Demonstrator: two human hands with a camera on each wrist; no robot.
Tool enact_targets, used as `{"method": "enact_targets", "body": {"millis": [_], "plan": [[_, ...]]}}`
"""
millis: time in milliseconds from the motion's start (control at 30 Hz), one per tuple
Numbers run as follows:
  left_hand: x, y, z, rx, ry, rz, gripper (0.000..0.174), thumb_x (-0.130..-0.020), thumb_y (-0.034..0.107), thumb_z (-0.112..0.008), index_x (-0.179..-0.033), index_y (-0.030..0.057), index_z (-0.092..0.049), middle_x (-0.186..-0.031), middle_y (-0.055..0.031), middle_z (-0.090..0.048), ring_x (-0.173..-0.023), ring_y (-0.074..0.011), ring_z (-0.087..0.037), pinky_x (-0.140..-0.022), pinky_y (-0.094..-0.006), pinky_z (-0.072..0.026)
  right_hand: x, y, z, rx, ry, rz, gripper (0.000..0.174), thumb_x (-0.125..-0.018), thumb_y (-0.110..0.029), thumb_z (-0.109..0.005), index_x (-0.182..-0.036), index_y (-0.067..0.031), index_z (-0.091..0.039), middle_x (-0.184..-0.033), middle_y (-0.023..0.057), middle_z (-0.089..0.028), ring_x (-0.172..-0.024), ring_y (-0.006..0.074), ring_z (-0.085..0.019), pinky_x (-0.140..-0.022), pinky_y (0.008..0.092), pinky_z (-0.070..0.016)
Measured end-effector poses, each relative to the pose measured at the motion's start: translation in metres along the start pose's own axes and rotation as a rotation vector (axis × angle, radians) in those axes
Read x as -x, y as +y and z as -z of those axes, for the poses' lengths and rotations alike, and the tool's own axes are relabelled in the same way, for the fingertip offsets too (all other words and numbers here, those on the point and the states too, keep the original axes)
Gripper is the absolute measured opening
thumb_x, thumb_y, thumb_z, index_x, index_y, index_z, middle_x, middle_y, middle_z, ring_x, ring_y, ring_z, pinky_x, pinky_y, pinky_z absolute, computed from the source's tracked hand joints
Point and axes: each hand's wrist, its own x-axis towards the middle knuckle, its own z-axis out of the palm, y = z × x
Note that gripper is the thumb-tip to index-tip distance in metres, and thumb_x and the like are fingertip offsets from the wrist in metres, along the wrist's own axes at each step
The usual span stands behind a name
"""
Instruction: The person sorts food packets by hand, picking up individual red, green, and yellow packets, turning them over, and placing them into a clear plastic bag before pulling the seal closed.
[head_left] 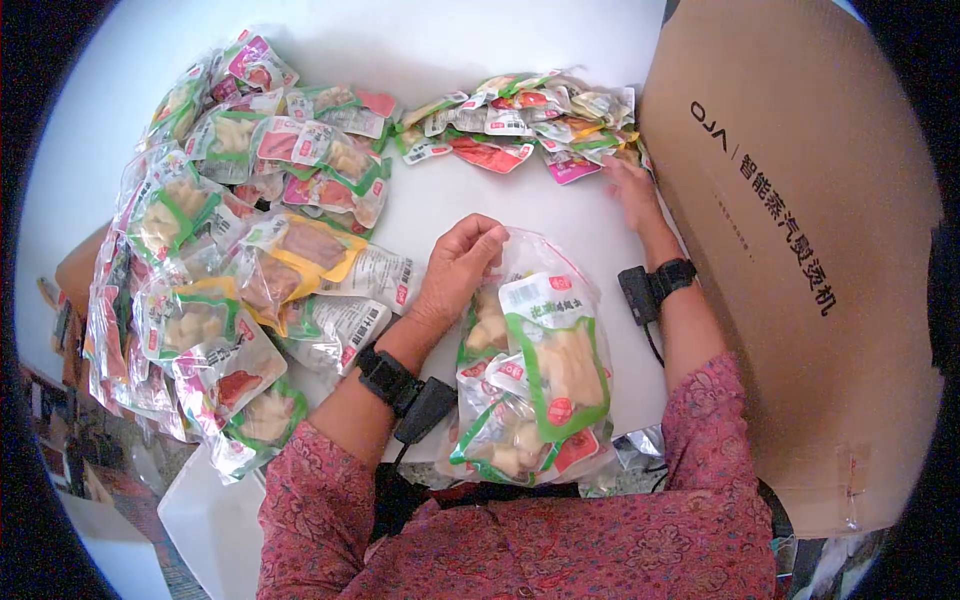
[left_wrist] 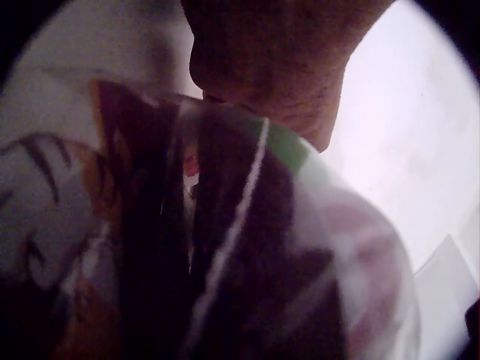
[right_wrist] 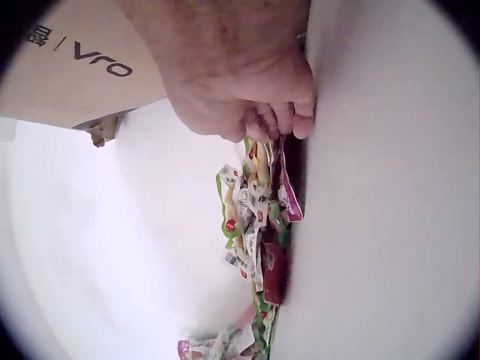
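Brown cardboard box (head_left: 800, 270) (printed)

The person's left hand (head_left: 460, 268) is nearer the torso (head_left: 560, 550), its fingers curled toward the thumb in a pinch. Ahead and to its right, the right hand (head_left: 632, 197) reaches farther out, fingers bent; behind them, left forearm (head_left: 342, 418) and right forearm (head_left: 692, 335) slant inward.

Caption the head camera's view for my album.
Left hand pinches a clear bag of food packets; right hand at a packet pile beside a cardboard box.
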Motion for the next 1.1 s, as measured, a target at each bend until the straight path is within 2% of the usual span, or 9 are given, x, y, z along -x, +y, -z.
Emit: {"method": "enact_targets", "body": {"millis": [67,233,367,467,667,733,867,1000,1100], "plan": [[0.000,0.000,0.000,-0.001,-0.006,-0.011,0.015,-0.085,0.020,-0.051,-0.084,0.0053,-0.054,-0.064,0.0039,-0.046,-0.057,-0.0043,-0.041,-0.052,-0.0188,-0.0354,0.000,-0.011,0.000,0.100,-0.037,0.030,0.037,-0.085,-0.027,-0.046,-0.110,-0.0005,-0.053,-0.104,0.0079,-0.057,-0.090,0.0139,-0.054,-0.077,0.0290,-0.0424],[0.002,0.001,-0.003,0.136,0.091,0.008,0.028,-0.089,0.030,-0.044,-0.088,0.0028,-0.053,-0.065,0.0012,-0.050,-0.056,-0.0063,-0.043,-0.052,-0.0198,-0.0367,0.024,-0.073,-0.024,0.179,0.243,0.257,0.020,-0.081,-0.020,-0.054,-0.080,0.0004,-0.057,-0.068,0.0016,-0.057,-0.062,0.0116,-0.058,-0.058,0.0253,-0.0476],[0.002,0.005,0.004,0.138,0.091,0.100,0.034,-0.089,0.034,-0.040,-0.089,0.0021,-0.052,-0.069,-0.0024,-0.053,-0.054,-0.0068,-0.044,-0.049,-0.0205,-0.0378,0.037,-0.097,-0.033,-0.053,0.146,0.203,0.016,-0.080,-0.017,-0.055,-0.073,-0.0022,-0.051,-0.068,-0.0003,-0.051,-0.068,0.0099,-0.057,-0.060,0.0243,-0.0469],[0.000,0.002,0.010,0.008,0.055,0.083,0.036,-0.089,0.037,-0.039,-0.091,0.0030,-0.051,-0.070,-0.0042,-0.054,-0.052,-0.0068,-0.042,-0.045,-0.0207,-0.0370,0.044,-0.106,-0.041,-0.218,-0.039,0.279,0.009,-0.079,-0.012,-0.054,-0.081,-0.0037,-0.049,-0.072,-0.0004,-0.049,-0.073,0.0085,-0.053,-0.063,0.0228,-0.0464],[0.000,0.005,0.001,0.388,0.168,0.150,0.042,-0.088,0.041,-0.035,-0.104,0.0041,-0.048,-0.068,-0.0005,-0.053,-0.048,-0.0073,-0.034,-0.050,-0.0234,-0.0409,0.055,-0.115,-0.046,-0.463,-0.460,0.232,0.018,-0.076,-0.006,-0.054,-0.093,-0.0057,-0.047,-0.080,0.0001,-0.049,-0.074,0.0074,-0.050,-0.063,0.0223,-0.0459],[-0.002,-0.002,0.008,0.381,-0.037,0.107,0.039,-0.087,0.037,-0.041,-0.109,0.0058,-0.046,-0.073,-0.0011,-0.055,-0.048,-0.0068,-0.036,-0.048,-0.0194,-0.0396,0.050,-0.106,-0.042,-0.494,-0.631,0.148,0.018,-0.077,-0.009,-0.055,-0.094,-0.0055,-0.048,-0.082,0.0009,-0.050,-0.074,0.0073,-0.051,-0.066,0.0225,-0.0452],[-0.005,-0.006,0.007,0.301,-0.098,0.172,0.034,-0.086,0.029,-0.047,-0.112,0.0070,-0.045,-0.079,-0.0031,-0.058,-0.048,-0.0060,-0.038,-0.044,-0.0160,-0.0362,0.051,-0.095,-0.053,-0.470,-0.610,0.087,0.022,-0.082,-0.017,-0.053,-0.099,-0.0037,-0.048,-0.089,0.0036,-0.053,-0.081,0.0102,-0.054,-0.071,0.0244,-0.0458],[-0.005,-0.002,0.002,0.432,0.094,0.097,0.026,-0.085,0.020,-0.051,-0.108,0.0088,-0.045,-0.077,-0.0027,-0.058,-0.042,-0.0031,-0.037,-0.035,-0.0162,-0.0260,0.063,-0.095,-0.074,-0.834,-0.556,-0.141,0.038,-0.088,-0.031,-0.044,-0.115,-0.0045,-0.043,-0.108,0.0110,-0.053,-0.095,0.0176,-0.055,-0.076,0.0313,-0.0476],[-0.003,-0.001,0.004,0.430,0.120,0.064,0.030,-0.087,0.023,-0.048,-0.113,0.0095,-0.042,-0.084,-0.0079,-0.060,-0.043,-0.0039,-0.036,-0.037,-0.0159,-0.0272,0.078,-0.094,-0.089,-0.399,-0.512,0.004,0.033,-0.086,-0.023,-0.048,-0.111,-0.0023,-0.045,-0.104,0.0100,-0.056,-0.088,0.0138,-0.055,-0.068,0.0267,-0.0481]]}}
